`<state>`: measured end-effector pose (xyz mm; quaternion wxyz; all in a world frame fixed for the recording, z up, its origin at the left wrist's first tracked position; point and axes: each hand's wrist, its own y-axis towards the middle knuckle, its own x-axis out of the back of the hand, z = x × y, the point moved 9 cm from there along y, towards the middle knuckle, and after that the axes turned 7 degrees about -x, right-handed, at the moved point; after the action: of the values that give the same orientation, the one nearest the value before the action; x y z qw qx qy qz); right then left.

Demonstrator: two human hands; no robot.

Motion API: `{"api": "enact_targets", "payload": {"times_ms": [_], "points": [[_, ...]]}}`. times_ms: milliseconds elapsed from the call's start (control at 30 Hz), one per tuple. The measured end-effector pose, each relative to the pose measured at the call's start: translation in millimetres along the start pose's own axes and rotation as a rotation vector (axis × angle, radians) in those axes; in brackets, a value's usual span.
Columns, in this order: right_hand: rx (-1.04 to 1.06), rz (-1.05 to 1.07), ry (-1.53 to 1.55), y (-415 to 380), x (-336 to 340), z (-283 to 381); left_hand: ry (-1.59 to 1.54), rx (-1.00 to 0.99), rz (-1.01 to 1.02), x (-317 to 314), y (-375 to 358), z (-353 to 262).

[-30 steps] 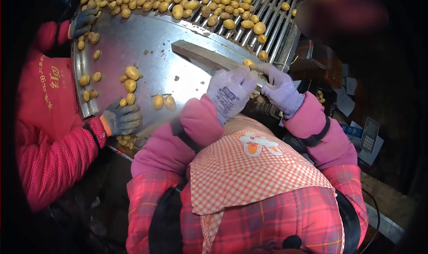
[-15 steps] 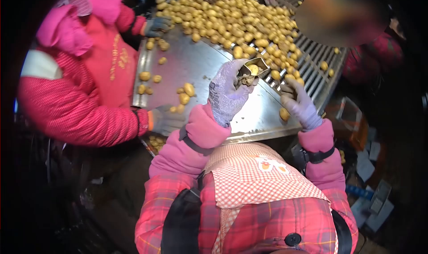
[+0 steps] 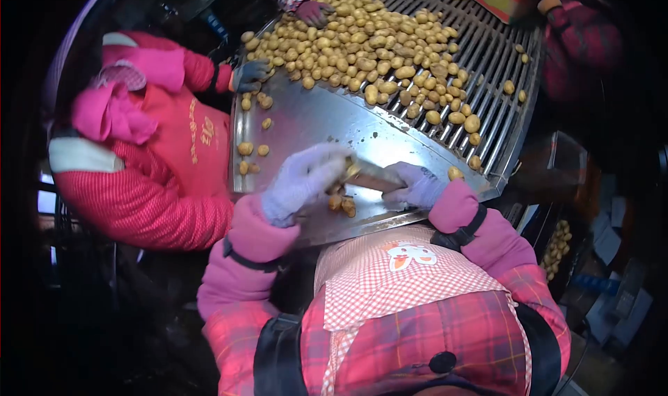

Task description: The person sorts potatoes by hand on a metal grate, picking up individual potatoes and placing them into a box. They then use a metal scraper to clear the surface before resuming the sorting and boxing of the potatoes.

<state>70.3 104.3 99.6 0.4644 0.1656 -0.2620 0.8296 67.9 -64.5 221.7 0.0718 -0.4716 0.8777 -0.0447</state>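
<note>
My left hand (image 3: 300,182), in a pale purple glove, is at the left end of a small brownish box (image 3: 376,179); motion smears its fingers, and whether they grip anything is unclear. The box lies tilted between my hands, above the metal tray (image 3: 327,125), with something yellowish at its left end. Around its right end, my gloved right hand (image 3: 419,186) has its fingers closed. A few small potatoes (image 3: 341,205) lie just below the box and my left hand.
A heap of potatoes (image 3: 362,41) covers the tray's far side and part of a slatted grate (image 3: 497,69). At left stands a co-worker (image 3: 202,139) in red, one gloved hand (image 3: 250,76) by the heap. Another person's hand (image 3: 313,12) touches the heap's far edge.
The box has moved down and left in view, and my right hand has taken hold of it. My left hand has shifted to its left end. The whole view has also shifted.
</note>
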Motion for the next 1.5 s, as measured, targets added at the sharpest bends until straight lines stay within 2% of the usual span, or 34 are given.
{"api": "enact_targets", "payload": {"times_ms": [33, 100, 167, 200, 233, 267, 333, 467, 533, 633, 667, 733, 767, 800, 867, 900, 1033, 1133, 1233, 1333, 1433, 1500], "points": [[0.031, 0.073, -0.072, 2, -8, -4, 0.013, 0.002, 0.01, 5, 2, 3], [0.108, 0.184, -0.08, 5, -24, -10, 0.254, 0.139, 0.317, -10, 2, 29], [0.251, 0.178, -0.123, 7, -27, -10, 0.219, 0.217, 0.341, -19, -1, 26], [0.248, 0.158, -0.094, 8, -25, -14, 0.17, 0.284, 0.369, -28, -4, 27], [0.257, 0.204, -0.088, 8, -28, -18, 0.187, 0.262, 0.424, -30, -6, 29], [0.268, 0.258, -0.085, 7, -30, -20, 0.181, 0.355, 0.442, -41, -7, 24], [0.281, 0.285, -0.075, 4, -30, -21, 0.195, 0.205, 0.475, -45, -5, 23], [0.324, 0.38, -0.043, 4, -40, -28, 0.242, 0.3, 0.405, -55, -24, 33], [0.37, 0.442, -0.069, 6, -47, -29, 0.571, 0.155, 0.346, -56, -27, 32], [0.43, 0.527, -0.086, 7, -49, -27, 0.53, 0.172, 0.217, -56, -34, 37], [0.44, 0.497, -0.072, 11, -48, -28, 0.521, 0.196, 0.189, -56, -34, 37], [0.454, 0.5, -0.042, 12, -53, -33, 0.523, 0.396, 0.122, -50, -36, 41], [0.457, 0.513, -0.032, 14, -54, -36, 0.413, 0.574, 0.091, -46, -43, 49], [0.462, 0.517, -0.029, 17, -53, -37, 0.406, 0.578, 0.071, -43, -45, 55], [0.477, 0.57, -0.04, 18, -52, -35, 0.286, 0.334, 0.099, -55, -38, 54], [0.481, 0.603, -0.043, 18, -52, -35, 0.363, 0.277, 0.139, -56, -36, 52], [0.523, 0.646, -0.038, 22, -56, -37, 0.376, 0.293, 0.152, -57, -26, 47], [0.493, 0.687, -0.045, 21, -55, -41, 0.453, 0.429, 0.165, -60, -29, 54], [0.52, 0.733, -0.004, 24, -59, -41, 0.545, 0.358, 0.179, -63, -27, 54], [0.485, 0.762, -0.07, 22, -68, -49, 0.571, 0.316, 0.066, -61, -29, 55], [0.524, 0.689, -0.047, 30, -52, -40, 0.521, 0.259, 0.008, -53, -26, 57], [0.389, 0.765, 0.05, 32, -43, -37, 0.038, 0.564, -0.146, -42, -29, 68]]}}
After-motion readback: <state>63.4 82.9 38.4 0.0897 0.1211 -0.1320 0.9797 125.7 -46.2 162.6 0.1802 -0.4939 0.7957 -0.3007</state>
